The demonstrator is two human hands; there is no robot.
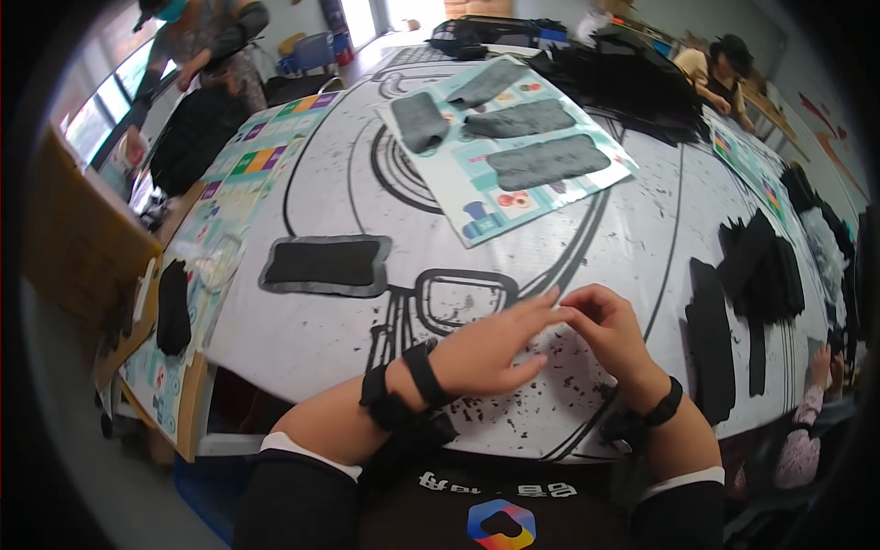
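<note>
My left hand (490,346) is stretched out over the near middle of the table, fingers long and thumb apart, its palm side hidden. Its fingertips meet those of my right hand (607,332), whose thumb and forefinger are pinched together. Anything between them is too small to make out. Left of the hands lies a flat black rectangular pad (328,262) with a grey border. Further off, several grey fuzzy fabric pieces, among them a long rounded one (550,163), rest on a white printed sheet (472,225).
The white table (321,357) has black line drawings and dark specks. Stacks of black fabric strips (710,339) lie at the right. A big black pile (632,78) sits at the far side. A black piece (173,307) lies on the left side table. Other people work around.
</note>
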